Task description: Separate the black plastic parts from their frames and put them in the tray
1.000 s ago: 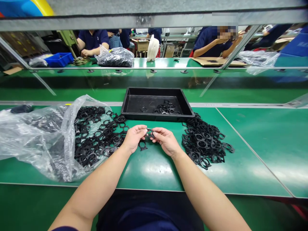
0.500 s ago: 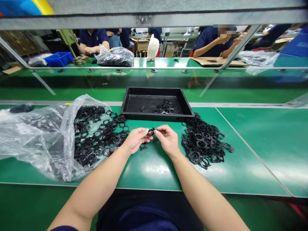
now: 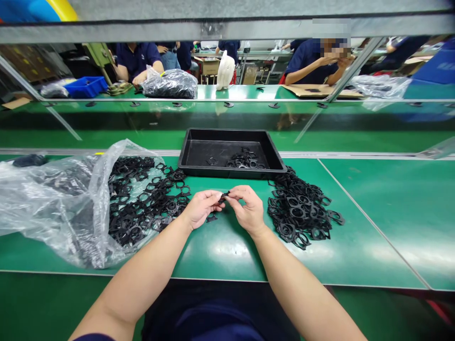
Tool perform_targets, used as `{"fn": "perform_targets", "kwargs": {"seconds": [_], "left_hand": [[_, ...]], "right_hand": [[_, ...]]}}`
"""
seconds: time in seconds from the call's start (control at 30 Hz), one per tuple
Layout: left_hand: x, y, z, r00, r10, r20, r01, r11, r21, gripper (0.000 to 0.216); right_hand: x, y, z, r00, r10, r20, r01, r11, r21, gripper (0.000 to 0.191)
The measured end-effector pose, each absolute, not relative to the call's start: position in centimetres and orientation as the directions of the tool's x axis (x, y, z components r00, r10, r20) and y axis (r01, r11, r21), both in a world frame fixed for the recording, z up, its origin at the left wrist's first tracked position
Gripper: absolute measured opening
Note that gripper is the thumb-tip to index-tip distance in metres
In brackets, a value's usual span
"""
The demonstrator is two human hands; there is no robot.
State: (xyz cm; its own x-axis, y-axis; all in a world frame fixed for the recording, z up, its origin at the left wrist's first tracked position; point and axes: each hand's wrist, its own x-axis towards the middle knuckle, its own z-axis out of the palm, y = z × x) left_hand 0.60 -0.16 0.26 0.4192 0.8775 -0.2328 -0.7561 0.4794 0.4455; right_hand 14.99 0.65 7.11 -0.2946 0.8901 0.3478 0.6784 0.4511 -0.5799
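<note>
Between my two hands is a small black plastic part [image 3: 223,195], mostly covered by fingers. My left hand [image 3: 202,207] pinches it from the left, and the thumb and fingertips of my right hand [image 3: 248,208] close on its right end. Another black part [image 3: 212,218] lies on the table by my left fingers. To the left, many black ring-shaped parts [image 3: 142,203] spill from a clear plastic bag [image 3: 103,208]. A heap of similar black ring parts [image 3: 302,208] sits to the right of my right hand.
Beyond my hands stands a black tray [image 3: 231,173] holding several black parts. Behind it runs a green strip with small dark pieces [image 3: 228,104] in a row, under a metal frame [image 3: 227,32]. Across from me, a co-worker [image 3: 309,61] holds their hands up.
My right fingertips have shifted slightly and closed further over the black part, which has turned a little. Both piles and the tray look the same.
</note>
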Motion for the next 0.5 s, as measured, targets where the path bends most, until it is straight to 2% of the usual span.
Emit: {"fn": "perform_targets", "kwargs": {"seconds": [0.3, 0.5], "left_hand": [[0.72, -0.2, 0.2, 0.398, 0.894, -0.206, -0.75, 0.446, 0.488, 0.034], [0.72, -0.25, 0.31, 0.426, 0.88, -0.21, -0.746, 0.473, 0.469, 0.034]], "right_hand": [[14.89, 0.5, 7.33, -0.367, 0.865, 0.344, 0.634, 0.503, -0.588, 0.004], [14.96, 0.56, 7.25, -0.428, 0.816, 0.389, 0.65, 0.577, -0.495, 0.008]]}}
